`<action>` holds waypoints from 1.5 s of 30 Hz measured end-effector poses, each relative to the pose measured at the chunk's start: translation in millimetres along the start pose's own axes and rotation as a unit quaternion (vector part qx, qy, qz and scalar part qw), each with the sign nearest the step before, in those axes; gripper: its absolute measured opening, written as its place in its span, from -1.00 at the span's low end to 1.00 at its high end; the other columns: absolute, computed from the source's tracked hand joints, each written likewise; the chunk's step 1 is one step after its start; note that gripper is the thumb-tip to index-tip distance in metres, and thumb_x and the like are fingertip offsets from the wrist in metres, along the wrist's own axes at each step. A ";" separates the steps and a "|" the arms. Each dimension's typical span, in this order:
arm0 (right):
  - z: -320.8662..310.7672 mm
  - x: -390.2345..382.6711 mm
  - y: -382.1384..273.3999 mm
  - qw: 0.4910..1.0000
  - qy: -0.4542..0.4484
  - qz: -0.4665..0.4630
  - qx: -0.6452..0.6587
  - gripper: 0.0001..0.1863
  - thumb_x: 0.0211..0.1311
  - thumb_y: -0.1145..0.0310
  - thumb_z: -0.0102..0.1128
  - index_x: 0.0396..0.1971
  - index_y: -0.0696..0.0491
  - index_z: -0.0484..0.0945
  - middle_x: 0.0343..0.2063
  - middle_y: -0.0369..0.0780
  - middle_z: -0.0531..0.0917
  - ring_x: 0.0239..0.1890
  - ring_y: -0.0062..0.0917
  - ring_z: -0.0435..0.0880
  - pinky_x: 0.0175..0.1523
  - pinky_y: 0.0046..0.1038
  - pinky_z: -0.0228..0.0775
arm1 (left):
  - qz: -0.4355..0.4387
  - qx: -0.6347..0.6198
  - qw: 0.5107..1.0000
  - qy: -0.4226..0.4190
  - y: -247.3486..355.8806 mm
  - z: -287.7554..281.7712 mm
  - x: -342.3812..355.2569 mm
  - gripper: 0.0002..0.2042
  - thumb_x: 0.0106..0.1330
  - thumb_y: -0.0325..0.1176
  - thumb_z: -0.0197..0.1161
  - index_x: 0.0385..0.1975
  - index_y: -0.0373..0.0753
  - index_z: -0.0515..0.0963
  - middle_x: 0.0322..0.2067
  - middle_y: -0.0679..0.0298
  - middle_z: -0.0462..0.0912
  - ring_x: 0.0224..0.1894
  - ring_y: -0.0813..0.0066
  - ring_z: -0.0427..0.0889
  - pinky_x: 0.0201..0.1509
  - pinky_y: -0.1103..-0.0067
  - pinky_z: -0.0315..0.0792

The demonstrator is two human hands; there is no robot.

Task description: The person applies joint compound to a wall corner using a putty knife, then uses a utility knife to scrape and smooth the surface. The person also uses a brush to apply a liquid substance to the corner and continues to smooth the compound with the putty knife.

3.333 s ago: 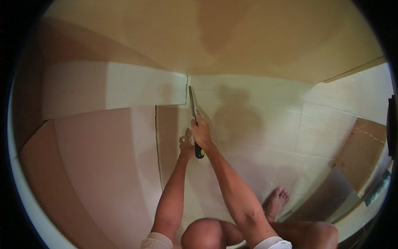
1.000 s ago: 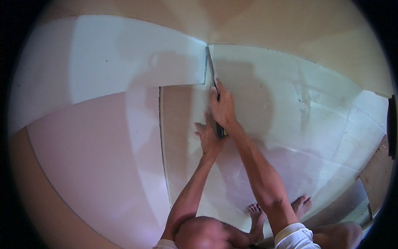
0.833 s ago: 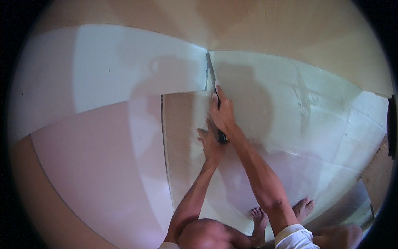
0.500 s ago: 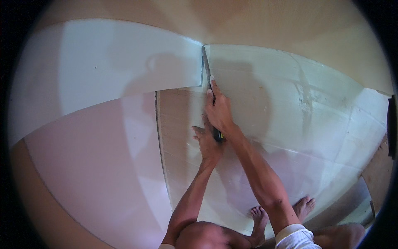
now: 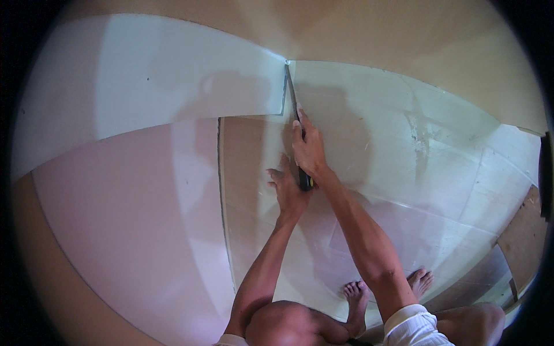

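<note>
My right hand [image 5: 309,151] is closed around a tool with a long narrow grey blade [image 5: 292,86] and a black-and-yellow handle [image 5: 304,180]. Its index finger stretches along the tool toward the blade. The blade points away from me, its far end at the corner beside the short cut edge of a white board [image 5: 190,75]. Teeth, if any, are too small to make out. My left hand [image 5: 290,193] is open by the handle's butt, fingers spread to the left. Its thumb side is partly hidden behind the handle, and I cannot tell how firmly it touches.
A tan wall [image 5: 369,34] runs along the far side. Pale pinkish panel [image 5: 127,202] lies at left, with a dark edge facing the tiled floor [image 5: 375,144]. My bare feet [image 5: 358,291] are at lower right, near a grey sheet [image 5: 479,279] and a brown board [image 5: 525,225].
Both hands and the tool sit slightly higher and a little further right in the picture. The whole scene has shifted slightly too. My grip looks the same.
</note>
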State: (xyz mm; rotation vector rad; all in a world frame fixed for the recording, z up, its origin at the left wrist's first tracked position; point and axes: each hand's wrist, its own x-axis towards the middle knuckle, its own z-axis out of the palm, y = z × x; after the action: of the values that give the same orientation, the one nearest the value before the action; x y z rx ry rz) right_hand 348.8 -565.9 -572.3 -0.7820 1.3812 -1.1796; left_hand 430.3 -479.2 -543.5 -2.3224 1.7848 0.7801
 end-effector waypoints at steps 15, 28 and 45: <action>-7.1 -0.2 -11.9 0.999 -0.029 0.030 -0.010 -0.51 0.38 0.39 -0.09 0.26 0.26 0.27 -0.60 0.16 0.52 -0.57 -0.20 0.59 -0.33 -0.26 0.42 | -0.020 0.005 1.000 -0.024 0.5 -1.0 0.4 0.14 -0.07 -0.23 0.56 0.42 -0.36 -0.18 0.37 -0.21 0.03 0.37 -0.54 -0.20 0.40 -0.15 -0.18; -4.4 2.3 -13.0 0.999 -0.032 0.016 -0.009 -0.49 0.41 0.37 -0.14 0.31 0.23 0.19 -0.61 0.16 0.51 -0.57 -0.11 0.60 -0.33 -0.18 0.42 | 0.010 0.024 1.000 -0.014 -6.7 2.7 0.3 0.13 -0.07 -0.20 0.55 0.43 -0.30 -0.15 0.27 -0.32 0.16 0.35 -0.49 -0.07 0.36 -0.03 0.04; 9.4 -13.6 -7.9 0.999 -0.012 0.030 -0.023 -0.50 0.44 0.35 -0.14 0.33 0.17 0.20 -0.60 0.08 0.54 -0.58 -0.09 0.55 -0.32 -0.19 0.41 | 0.087 0.069 0.992 -0.060 -30.6 -22.1 -26.7 0.09 -0.24 -0.13 0.65 0.37 -0.18 0.13 0.37 -0.33 -0.10 0.46 -0.22 -0.18 0.45 0.11 0.07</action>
State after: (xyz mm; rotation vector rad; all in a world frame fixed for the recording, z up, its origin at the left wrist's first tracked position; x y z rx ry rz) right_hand 359.1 -557.5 -559.6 -0.7795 1.4079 -1.0920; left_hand 461.2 -455.2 -518.9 -2.0120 1.9414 0.7747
